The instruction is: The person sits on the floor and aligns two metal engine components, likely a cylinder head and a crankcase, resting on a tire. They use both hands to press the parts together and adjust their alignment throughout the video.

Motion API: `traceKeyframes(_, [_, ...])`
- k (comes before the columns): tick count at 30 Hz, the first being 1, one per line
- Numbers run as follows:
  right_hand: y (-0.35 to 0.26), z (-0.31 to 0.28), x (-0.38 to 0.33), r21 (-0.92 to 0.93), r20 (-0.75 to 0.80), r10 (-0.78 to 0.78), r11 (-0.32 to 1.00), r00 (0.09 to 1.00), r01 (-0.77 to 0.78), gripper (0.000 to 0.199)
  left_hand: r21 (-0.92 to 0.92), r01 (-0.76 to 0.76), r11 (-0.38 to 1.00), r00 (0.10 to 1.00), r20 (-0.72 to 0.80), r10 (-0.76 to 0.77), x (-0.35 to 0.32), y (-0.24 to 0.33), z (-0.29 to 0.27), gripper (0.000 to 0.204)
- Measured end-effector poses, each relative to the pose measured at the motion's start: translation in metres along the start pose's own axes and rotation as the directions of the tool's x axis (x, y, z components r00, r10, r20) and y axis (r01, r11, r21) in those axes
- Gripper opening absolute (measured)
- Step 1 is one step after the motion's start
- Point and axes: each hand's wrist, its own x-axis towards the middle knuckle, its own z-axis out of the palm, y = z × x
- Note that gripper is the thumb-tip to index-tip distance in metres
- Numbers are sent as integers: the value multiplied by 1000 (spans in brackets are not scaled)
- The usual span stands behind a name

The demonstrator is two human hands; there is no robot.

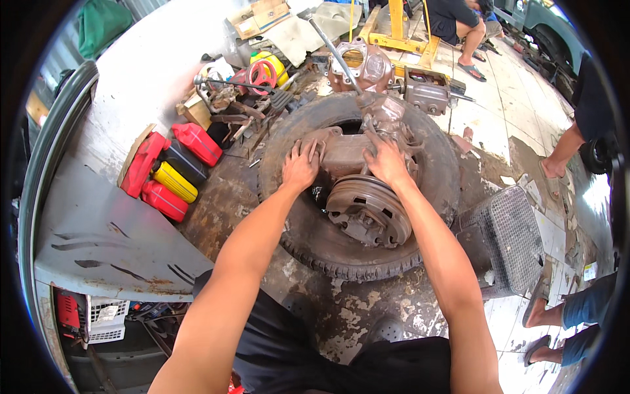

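A rusty gearbox housing [344, 154] with a round ribbed drum [367, 207] at its near end lies across a worn black tyre [315, 233] on the oily floor. My left hand [300, 165] rests flat on the housing's left side, fingers spread. On the upper right side of the same housing, my right hand [386, 159] grips the metal near the base of a long lever [335, 52]. Both forearms come in from the bottom edge.
Red, yellow and black plastic cans [172, 172] stand left of the tyre beside a scrap pile [239, 98]. More gearbox parts [426, 88] and a yellow hoist frame [397, 29] lie behind. A mesh crate [512, 240] sits right. Other people's legs [561, 312] are nearby.
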Motion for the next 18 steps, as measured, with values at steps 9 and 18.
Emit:
traceKeyframes(9, [0, 1, -2, -26, 1, -5, 1000, 1000, 5, 58, -32, 68, 997, 997, -35, -69, -12, 12, -1, 55])
traceKeyframes(18, [-2, -1, -3, 1, 34, 36, 999, 999, -36, 58, 5, 102, 995, 969, 224, -101, 1, 10, -25, 67])
